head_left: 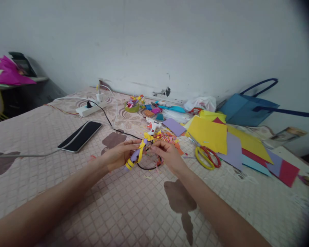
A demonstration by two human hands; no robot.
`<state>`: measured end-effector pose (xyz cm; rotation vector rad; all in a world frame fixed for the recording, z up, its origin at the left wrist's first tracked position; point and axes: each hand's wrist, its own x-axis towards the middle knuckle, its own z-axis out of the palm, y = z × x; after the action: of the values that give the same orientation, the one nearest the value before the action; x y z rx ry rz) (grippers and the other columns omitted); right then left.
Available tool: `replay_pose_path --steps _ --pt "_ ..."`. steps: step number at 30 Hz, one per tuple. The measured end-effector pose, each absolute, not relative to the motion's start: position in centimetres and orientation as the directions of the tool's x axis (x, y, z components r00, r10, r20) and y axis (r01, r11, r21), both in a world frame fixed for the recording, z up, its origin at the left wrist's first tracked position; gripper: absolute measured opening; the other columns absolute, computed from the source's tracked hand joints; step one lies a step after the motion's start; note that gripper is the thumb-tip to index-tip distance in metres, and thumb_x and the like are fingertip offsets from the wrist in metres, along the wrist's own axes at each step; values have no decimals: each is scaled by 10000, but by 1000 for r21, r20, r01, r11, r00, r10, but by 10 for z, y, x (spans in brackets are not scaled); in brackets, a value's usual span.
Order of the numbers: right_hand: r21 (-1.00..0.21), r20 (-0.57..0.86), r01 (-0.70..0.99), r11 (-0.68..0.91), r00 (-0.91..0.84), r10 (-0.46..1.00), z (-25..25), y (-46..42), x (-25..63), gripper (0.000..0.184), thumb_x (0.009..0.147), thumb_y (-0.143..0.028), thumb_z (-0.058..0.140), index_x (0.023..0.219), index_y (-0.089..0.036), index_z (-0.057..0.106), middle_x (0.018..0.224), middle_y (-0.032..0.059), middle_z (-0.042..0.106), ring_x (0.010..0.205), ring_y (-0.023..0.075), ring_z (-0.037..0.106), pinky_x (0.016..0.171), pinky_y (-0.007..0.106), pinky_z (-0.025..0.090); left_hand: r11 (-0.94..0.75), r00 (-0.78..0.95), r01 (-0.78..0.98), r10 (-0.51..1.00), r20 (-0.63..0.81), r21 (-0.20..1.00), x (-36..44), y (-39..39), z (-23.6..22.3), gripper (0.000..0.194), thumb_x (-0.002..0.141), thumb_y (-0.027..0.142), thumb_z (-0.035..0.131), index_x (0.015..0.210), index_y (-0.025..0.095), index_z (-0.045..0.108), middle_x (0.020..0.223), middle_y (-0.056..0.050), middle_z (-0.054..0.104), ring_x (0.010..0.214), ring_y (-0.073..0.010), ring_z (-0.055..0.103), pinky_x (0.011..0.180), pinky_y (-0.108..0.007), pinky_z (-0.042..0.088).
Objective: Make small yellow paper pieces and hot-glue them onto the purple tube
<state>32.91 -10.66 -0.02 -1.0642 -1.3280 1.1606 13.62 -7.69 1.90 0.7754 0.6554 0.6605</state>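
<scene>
My left hand [120,155] is closed around a small purple paper roll [135,157] trimmed with yellow strips, holding it tilted, its upper end leaning right and away. A yellow paper shape sits at that upper end. Close by on the right, my right hand [168,154] has its thumb and fingers pinched together; anything between them is too small to make out. Just beyond my hands lies a white glue gun [152,126], beside a heap of colourful paper scraps [170,136]. A dark cord runs behind and below the roll.
Scissors [208,157] with yellow and red handles lie right, beside coloured paper sheets [208,132]. A phone-like black slab [80,136] and power strip [90,109] are left, with cables across the cloth. Behind are a green bowl of scraps [132,107] and a blue bag [247,109].
</scene>
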Motion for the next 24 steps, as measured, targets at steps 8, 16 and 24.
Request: replay_pose_path --steps 8,16,24 --pt "-928 173 -311 203 121 977 37 -96 369 187 660 -330 765 668 -212 620 594 -55 506 532 81 428 516 221 365 569 603 -310 737 -305 762 133 -71 15 174 826 61 524 962 124 613 843 -71 680 658 -119 656 601 -197 535" --pt "-801 340 -362 476 380 860 87 -97 427 200 670 -210 760 655 -194 561 668 -64 488 528 41 432 500 176 399 562 564 -324 761 -322 761 130 -62 11 159 825 62 532 949 123 610 828 -69 665 700 -134 665 598 -196 543" --pt "-852 512 157 500 448 732 94 -109 438 367 808 -407 613 554 -172 492 508 -57 412 405 58 372 374 195 300 545 545 -355 781 -306 759 129 -64 19 112 818 83 556 894 119 630 776 -52 657 684 -121 652 610 -185 542"
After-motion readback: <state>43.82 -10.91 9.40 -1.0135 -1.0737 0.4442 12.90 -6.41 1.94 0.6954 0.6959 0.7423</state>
